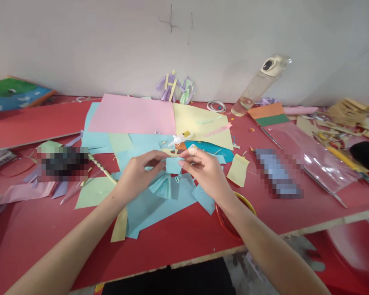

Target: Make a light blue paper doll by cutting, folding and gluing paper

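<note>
Between my hands is a small light-blue piece of paper [173,166], held up above the table. My left hand [141,170] pinches its left edge, and my right hand [201,164] grips the right edge with thumb and fingers. Just below lies a pleated blue paper fan shape [164,187] on a larger blue sheet [150,215]. A white glue bottle [181,138] with a yellow label rests on its side beyond my fingers. Close to my right wrist is another blue scrap [204,198].
Pink [135,114] and yellow sheets [199,123] cover the back of the red table. Paper figures [172,87] lean on the wall. A water bottle [258,88] stands back right. Under my right forearm is a red-and-yellow ring-shaped object [223,221]; a pixelated object [278,172] lies right.
</note>
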{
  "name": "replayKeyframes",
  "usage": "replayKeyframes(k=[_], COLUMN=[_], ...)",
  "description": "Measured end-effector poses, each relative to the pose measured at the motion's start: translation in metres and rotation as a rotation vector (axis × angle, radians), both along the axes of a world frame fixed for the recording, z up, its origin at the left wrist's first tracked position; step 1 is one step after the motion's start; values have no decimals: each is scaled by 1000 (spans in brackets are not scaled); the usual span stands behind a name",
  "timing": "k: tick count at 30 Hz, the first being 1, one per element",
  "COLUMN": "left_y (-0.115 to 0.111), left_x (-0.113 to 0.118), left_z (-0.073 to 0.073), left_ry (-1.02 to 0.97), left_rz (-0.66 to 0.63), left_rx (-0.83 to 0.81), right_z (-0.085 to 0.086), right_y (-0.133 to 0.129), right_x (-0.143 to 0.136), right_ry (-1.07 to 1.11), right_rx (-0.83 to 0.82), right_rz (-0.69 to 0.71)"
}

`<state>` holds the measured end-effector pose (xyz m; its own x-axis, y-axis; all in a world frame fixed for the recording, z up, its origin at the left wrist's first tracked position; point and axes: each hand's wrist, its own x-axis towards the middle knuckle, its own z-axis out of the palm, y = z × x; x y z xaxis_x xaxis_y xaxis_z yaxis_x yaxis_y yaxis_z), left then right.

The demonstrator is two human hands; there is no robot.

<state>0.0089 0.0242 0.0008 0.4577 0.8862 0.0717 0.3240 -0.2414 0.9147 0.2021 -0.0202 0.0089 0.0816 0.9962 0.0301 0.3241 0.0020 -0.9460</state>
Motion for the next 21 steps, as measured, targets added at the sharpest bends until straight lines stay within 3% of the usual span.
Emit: replayKeyframes(k=[8, 14, 21], left_y=[-15, -17, -20], left_x=[4, 3, 3], left_z=[10, 13, 14], left_ry=[-63, -15, -75], left_rz=[-20, 33, 45], left_rx=[58, 111, 52], right_z=[-4, -6, -4], right_y=[-4, -2, -4], right_x=[1, 2, -3], right_ry=[-3, 187, 264], right_rx=[106, 12, -46], right_rz=[-51, -24, 4])
